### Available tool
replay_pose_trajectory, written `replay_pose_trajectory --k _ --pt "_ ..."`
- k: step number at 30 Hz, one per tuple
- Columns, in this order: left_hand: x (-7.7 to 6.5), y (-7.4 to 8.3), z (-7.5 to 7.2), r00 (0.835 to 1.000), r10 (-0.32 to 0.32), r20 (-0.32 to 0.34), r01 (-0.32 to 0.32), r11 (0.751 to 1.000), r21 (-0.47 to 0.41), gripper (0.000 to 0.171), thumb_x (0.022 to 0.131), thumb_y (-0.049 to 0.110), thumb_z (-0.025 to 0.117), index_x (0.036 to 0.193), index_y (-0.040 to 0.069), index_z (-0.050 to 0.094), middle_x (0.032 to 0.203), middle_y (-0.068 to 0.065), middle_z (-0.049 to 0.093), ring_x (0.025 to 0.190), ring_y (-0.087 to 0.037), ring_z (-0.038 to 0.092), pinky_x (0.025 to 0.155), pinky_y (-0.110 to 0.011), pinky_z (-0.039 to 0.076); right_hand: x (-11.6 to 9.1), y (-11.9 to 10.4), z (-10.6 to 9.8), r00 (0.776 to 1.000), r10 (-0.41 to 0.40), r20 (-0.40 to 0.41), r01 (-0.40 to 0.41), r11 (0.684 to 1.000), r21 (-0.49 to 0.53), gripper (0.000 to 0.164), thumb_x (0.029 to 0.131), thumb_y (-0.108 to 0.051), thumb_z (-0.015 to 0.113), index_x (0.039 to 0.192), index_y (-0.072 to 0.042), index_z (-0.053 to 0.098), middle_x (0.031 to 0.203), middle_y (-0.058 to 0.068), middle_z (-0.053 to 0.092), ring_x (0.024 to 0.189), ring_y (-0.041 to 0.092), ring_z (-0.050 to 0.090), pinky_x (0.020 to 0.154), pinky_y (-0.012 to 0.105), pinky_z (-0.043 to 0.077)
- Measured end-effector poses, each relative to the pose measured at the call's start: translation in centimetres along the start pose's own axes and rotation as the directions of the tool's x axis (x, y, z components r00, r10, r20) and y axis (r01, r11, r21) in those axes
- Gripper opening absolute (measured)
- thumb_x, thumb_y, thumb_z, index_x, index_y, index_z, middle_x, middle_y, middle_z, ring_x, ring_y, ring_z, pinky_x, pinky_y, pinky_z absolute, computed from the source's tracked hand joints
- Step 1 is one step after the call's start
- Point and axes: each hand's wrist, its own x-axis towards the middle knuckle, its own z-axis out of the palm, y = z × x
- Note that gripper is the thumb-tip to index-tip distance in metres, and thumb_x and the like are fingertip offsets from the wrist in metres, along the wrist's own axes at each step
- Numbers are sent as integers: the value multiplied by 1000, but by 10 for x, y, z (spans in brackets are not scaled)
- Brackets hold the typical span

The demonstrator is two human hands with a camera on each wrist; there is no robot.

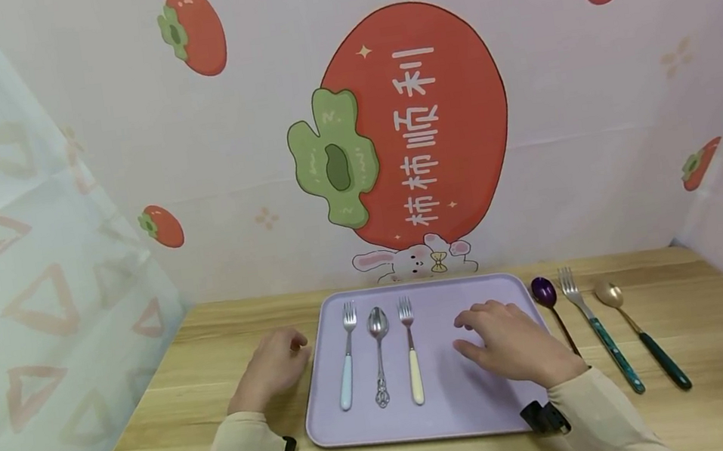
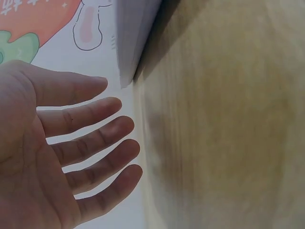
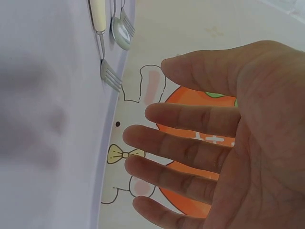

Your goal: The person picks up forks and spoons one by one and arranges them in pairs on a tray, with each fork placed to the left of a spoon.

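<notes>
On the lavender tray point(image 1: 455, 419) lie a fork with a light blue handle point(image 1: 346, 381), a silver spoon with an ornate handle point(image 1: 380, 352) and a fork with a cream handle point(image 1: 415, 371), side by side. My left hand point(image 1: 276, 366) is just left of the tray, and in the left wrist view its fingers point(image 2: 95, 143) are spread and hold nothing. Above the tray's right part hovers my right hand point(image 1: 510, 343), its fingers point(image 3: 176, 143) apart and its palm bare in the right wrist view. The cream-handled fork is the piece nearest to it.
Right of the tray lie a purple spoon point(image 1: 545, 293), partly hidden by my right hand and wrist, a fork with a teal handle point(image 1: 606, 342) and a gold spoon with a dark green handle point(image 1: 655, 350). A printed cloth backdrop point(image 1: 256, 155) rises behind the wooden table point(image 1: 176, 433).
</notes>
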Motion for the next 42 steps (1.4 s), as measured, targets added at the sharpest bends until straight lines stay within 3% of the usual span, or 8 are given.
replay_pose_trajectory --k 4,18,26,42 --pt "0 -2 2 1000 15 4 -15 1000 9 18 93 8 66 105 -4 70 98 -13 68 95 -28 63 87 -51 52 0 0 1 1000 5 4 -5 1000 -2 28 92 -25 75 113 -7 73 106 5 71 103 28 64 90 52 50" --pt "-1 2 2 998 -49 28 49 999 0 21 95 12 65 110 -3 70 104 -15 68 102 -30 63 91 -52 51 0 -2 5 1000 -13 3 13 1000 0 26 92 -23 75 112 -6 73 104 5 71 100 27 65 88 50 51" --pt "-1 3 1 998 -48 30 49 998 -26 24 95 15 66 111 -3 70 103 -12 68 99 -29 63 89 -50 52 1 -2 4 1000 -13 -12 13 1000 6 25 92 -22 75 112 -7 74 104 4 71 101 28 65 89 51 51" --pt "-2 7 -4 998 -53 24 54 998 -35 24 95 14 66 111 -2 69 97 -8 67 93 -24 62 87 -48 52 2 19 -17 996 -59 -73 54 996 -69 22 90 -21 76 109 -10 73 98 -1 71 95 25 67 78 45 55"
